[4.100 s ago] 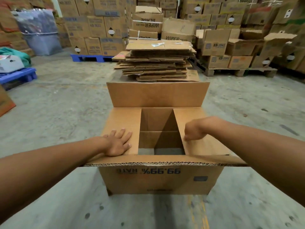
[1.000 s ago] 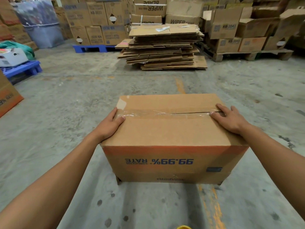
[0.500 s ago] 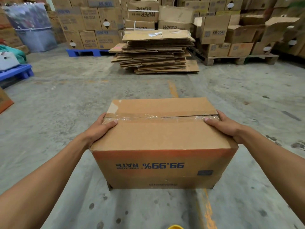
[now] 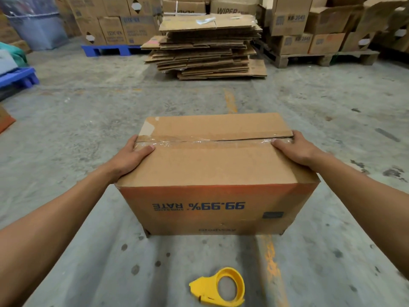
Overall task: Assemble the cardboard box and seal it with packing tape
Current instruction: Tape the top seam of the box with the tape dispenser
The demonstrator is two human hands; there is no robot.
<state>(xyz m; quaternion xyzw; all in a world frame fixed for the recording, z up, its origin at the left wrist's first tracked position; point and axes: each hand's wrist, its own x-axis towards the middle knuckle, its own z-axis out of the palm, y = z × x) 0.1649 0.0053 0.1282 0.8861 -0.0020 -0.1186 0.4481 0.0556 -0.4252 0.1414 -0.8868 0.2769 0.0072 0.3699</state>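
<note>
A brown cardboard box (image 4: 212,165) stands on the concrete floor with its top flaps folded shut. Clear packing tape (image 4: 199,141) runs along the centre seam, though a thin gap shows toward the right end. My left hand (image 4: 130,157) grips the box's left top edge, thumb pressed on the tape end. My right hand (image 4: 296,149) holds the right top edge over the other tape end. A yellow tape dispenser (image 4: 221,288) lies on the floor in front of the box, close to me.
A stack of flattened cardboard (image 4: 205,49) sits straight ahead. Packed cartons on a wooden pallet (image 4: 321,57) line the back right, more on a blue pallet (image 4: 106,49) at back left. An orange floor line (image 4: 230,100) runs under the box.
Four seconds ago the box's flaps were open; they are now closed and taped. In the last second my hands kept their grip on both ends, and the yellow dispenser came into view.
</note>
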